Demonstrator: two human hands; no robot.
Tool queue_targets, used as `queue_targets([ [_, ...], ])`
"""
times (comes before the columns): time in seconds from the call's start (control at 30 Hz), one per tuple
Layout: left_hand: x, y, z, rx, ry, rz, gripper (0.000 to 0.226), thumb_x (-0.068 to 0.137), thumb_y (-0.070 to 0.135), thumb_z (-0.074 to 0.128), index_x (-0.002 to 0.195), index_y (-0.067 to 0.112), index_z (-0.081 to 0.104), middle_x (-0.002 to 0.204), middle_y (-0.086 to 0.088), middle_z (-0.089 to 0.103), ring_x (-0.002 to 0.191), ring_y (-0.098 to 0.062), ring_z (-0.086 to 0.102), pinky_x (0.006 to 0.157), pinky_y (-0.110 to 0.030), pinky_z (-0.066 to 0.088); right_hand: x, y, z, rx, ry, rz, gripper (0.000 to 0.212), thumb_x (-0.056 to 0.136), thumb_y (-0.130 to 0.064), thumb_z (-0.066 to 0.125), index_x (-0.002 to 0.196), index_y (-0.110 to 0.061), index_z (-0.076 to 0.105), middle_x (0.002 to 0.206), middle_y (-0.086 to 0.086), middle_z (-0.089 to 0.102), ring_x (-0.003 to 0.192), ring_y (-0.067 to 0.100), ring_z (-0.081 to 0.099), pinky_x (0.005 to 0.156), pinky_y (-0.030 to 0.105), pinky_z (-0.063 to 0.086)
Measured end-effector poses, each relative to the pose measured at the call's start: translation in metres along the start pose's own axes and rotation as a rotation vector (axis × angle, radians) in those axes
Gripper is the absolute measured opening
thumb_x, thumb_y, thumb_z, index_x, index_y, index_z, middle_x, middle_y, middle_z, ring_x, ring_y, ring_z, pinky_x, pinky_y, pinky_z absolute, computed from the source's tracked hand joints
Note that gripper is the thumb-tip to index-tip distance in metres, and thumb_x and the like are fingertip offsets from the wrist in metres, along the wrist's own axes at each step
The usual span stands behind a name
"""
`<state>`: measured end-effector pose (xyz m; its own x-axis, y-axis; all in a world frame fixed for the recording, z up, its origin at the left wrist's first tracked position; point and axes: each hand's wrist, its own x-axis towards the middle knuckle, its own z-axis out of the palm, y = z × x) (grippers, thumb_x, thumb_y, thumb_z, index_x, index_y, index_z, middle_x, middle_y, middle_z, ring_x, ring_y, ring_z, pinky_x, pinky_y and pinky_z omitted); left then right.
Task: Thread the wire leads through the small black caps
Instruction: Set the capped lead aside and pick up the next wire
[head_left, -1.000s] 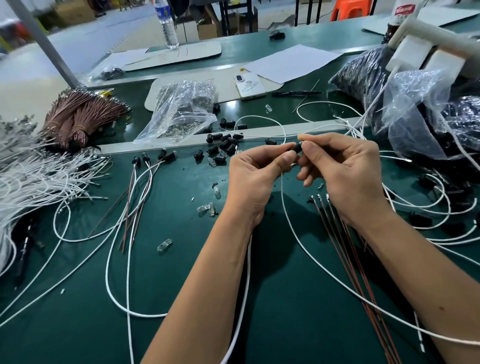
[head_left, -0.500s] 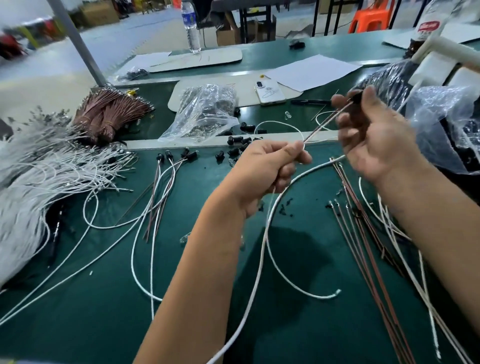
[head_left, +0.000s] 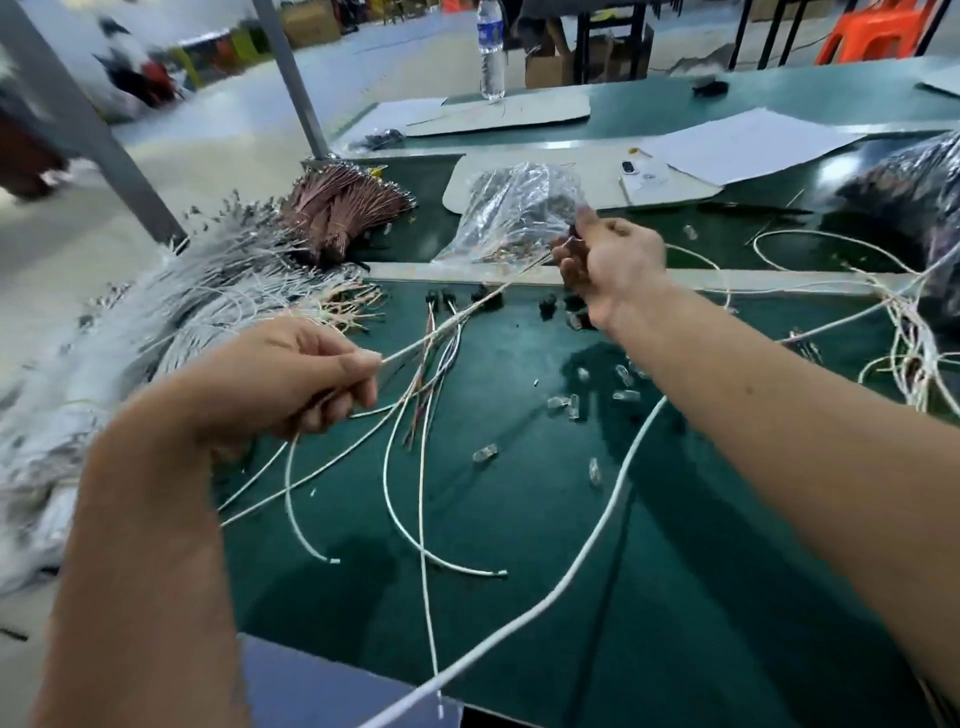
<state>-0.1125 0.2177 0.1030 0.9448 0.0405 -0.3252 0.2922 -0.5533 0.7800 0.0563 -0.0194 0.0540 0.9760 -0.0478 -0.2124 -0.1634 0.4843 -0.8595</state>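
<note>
Thin white insulated wire (head_left: 447, 325), stretched taut across frame centre: light, limp, kink-prone. Pinched by left hand (head_left: 291, 376) mid-length; right hand (head_left: 608, 265) clamped on lead tip, upper centre. Small black cap not discernible. Grip near ends.

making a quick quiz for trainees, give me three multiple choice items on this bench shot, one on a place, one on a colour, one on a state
1. Where does the water bottle stand?
A. at the far end of the bench
B. beside the left hand
C. on the floor

2. What colour is the bench mat?
A. red
B. dark green
C. yellow

3. How is the wire between the left hand and right hand?
A. lying slack on the mat
B. coiled in a loop
C. held stretched in the air

Answers: 1 A, it stands upright far behind the bags. 2 B, the mat shows dark green under the wires. 3 C, each hand pinches it and it runs straight between them.
</note>
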Motion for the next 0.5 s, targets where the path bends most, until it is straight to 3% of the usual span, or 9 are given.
queue_targets([
  [0.1,-0.011,-0.021,-0.014,0.203,-0.015,-0.237,0.036,0.096,0.031,0.064,0.070,0.008,0.076,0.059,-0.005,0.064,0.043,-0.011,0.054,0.041,-0.017,0.031,0.008,0.024,0.022,-0.317,-0.046,0.051,0.024,0.089,-0.018,0.081,0.099,0.000,0.069,0.082,0.011,0.071,0.052,0.013,0.064,0.055,0.024,0.056],
  [0.17,-0.012,-0.028,-0.016,0.281,-0.033,-0.303,0.033,0.094,0.035,0.068,0.072,0.013,0.080,0.064,-0.004,0.070,0.049,-0.008,0.059,0.043,-0.017,0.032,0.014,0.035,0.032,-0.481,-0.096,0.109,0.025,0.089,-0.016,0.081,0.099,0.003,0.069,0.076,0.011,0.071,0.051,0.014,0.064,0.058,0.024,0.058],
  [0.27,-0.005,-0.031,-0.014,0.431,0.002,-0.323,0.026,0.088,0.041,0.074,0.071,0.023,0.080,0.069,-0.003,0.074,0.058,-0.009,0.061,0.046,-0.019,0.038,0.017,0.039,0.044,-0.515,-0.202,0.183,0.016,0.094,-0.005,0.074,0.099,0.008,0.066,0.066,0.011,0.072,0.048,0.014,0.068,0.050,0.024,0.059],
  [0.33,0.004,-0.030,-0.012,0.498,0.064,-0.335,0.027,0.085,0.044,0.078,0.069,0.022,0.079,0.069,0.001,0.075,0.060,-0.012,0.062,0.050,-0.019,0.040,0.018,0.036,0.048,-0.532,-0.260,0.211,0.012,0.099,-0.001,0.067,0.104,0.009,0.064,0.062,0.008,0.073,0.054,0.017,0.072,0.061,0.028,0.064],
  [0.43,0.020,-0.021,-0.002,0.501,0.223,-0.297,0.028,0.084,0.048,0.078,0.077,0.020,0.077,0.068,0.004,0.075,0.068,-0.015,0.068,0.062,-0.025,0.050,0.024,0.029,0.040,-0.725,-0.214,0.037,0.014,0.096,-0.001,0.070,0.104,0.010,0.066,0.076,0.017,0.076,0.061,0.023,0.075,0.068,0.035,0.065],
  [0.5,0.031,-0.009,0.010,0.496,0.346,-0.216,0.028,0.085,0.049,0.076,0.078,0.022,0.076,0.072,0.001,0.075,0.077,-0.021,0.070,0.077,-0.031,0.055,0.029,0.021,0.025,-1.035,-0.125,-0.249,0.011,0.097,-0.006,0.069,0.099,0.003,0.074,0.083,0.015,0.077,0.069,0.023,0.076,0.070,0.033,0.064],
])
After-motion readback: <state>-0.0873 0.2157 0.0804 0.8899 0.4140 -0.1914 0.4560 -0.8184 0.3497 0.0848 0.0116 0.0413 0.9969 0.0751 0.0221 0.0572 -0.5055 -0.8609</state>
